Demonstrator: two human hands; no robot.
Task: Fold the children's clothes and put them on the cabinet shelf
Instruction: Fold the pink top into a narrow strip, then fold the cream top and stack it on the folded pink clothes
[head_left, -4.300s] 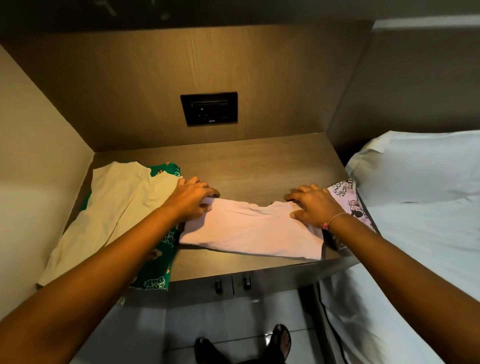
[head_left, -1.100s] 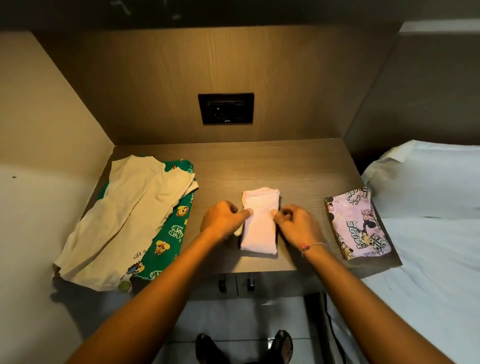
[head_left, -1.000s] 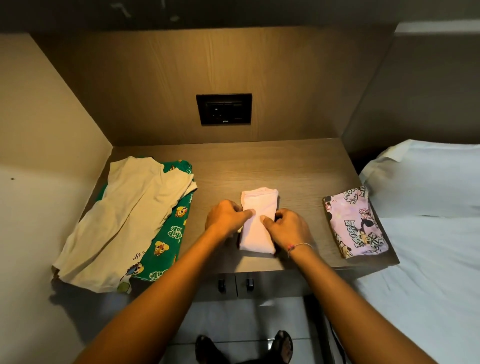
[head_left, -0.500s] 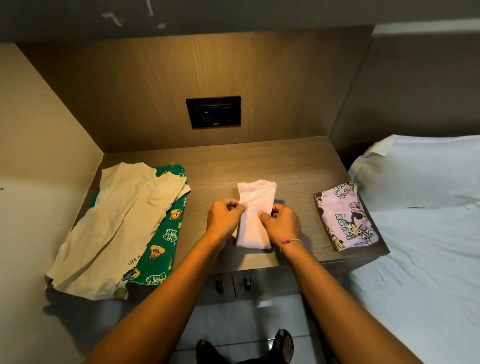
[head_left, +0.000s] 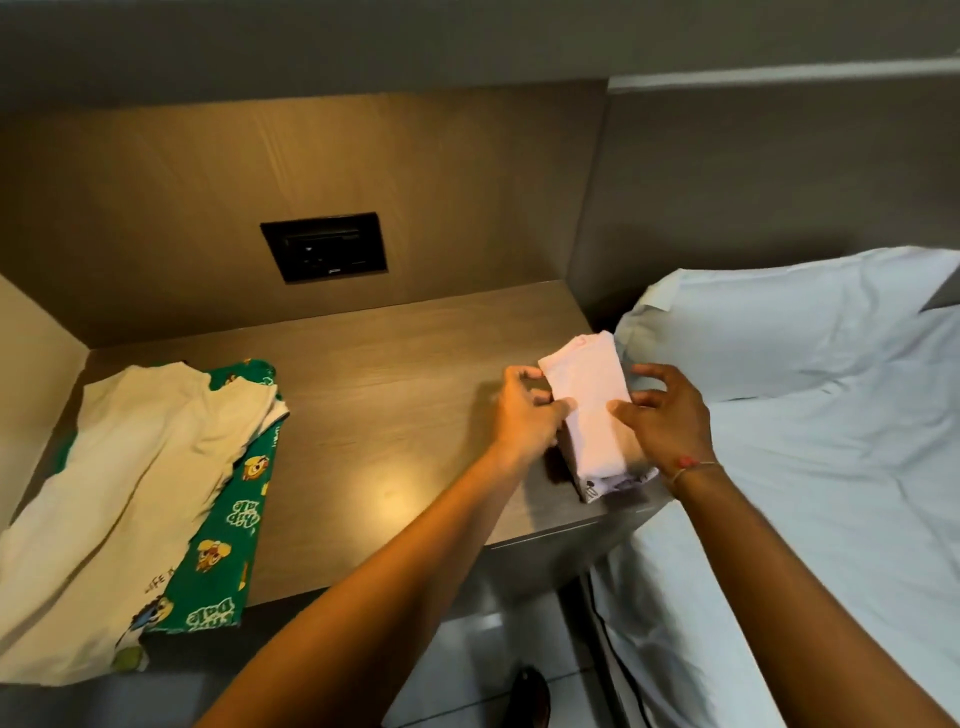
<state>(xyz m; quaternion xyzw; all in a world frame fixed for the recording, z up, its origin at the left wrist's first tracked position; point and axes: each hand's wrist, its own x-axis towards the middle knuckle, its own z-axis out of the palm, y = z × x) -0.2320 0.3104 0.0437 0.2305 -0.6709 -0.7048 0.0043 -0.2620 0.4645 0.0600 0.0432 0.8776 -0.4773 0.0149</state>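
**Both hands are holding the folded pink garment at the counter's right edge**

The folded pink garment (head_left: 589, 410) is lying at the right edge of the counter (head_left: 395, 395), on top of a printed garment (head_left: 610, 486) of which only a strip is showing. The left hand (head_left: 524, 415) is pinching its left side, the grip closing on the fabric. The right hand (head_left: 662, 421) is touching its right side with the fingers (head_left: 649, 374) spread open, not closing around it. Toward the left edge, a cream garment (head_left: 135, 493) is lying spread over a green printed garment (head_left: 228, 540). A white pillow (head_left: 779, 322) is lying on the bed (head_left: 831, 519) just beside the counter.
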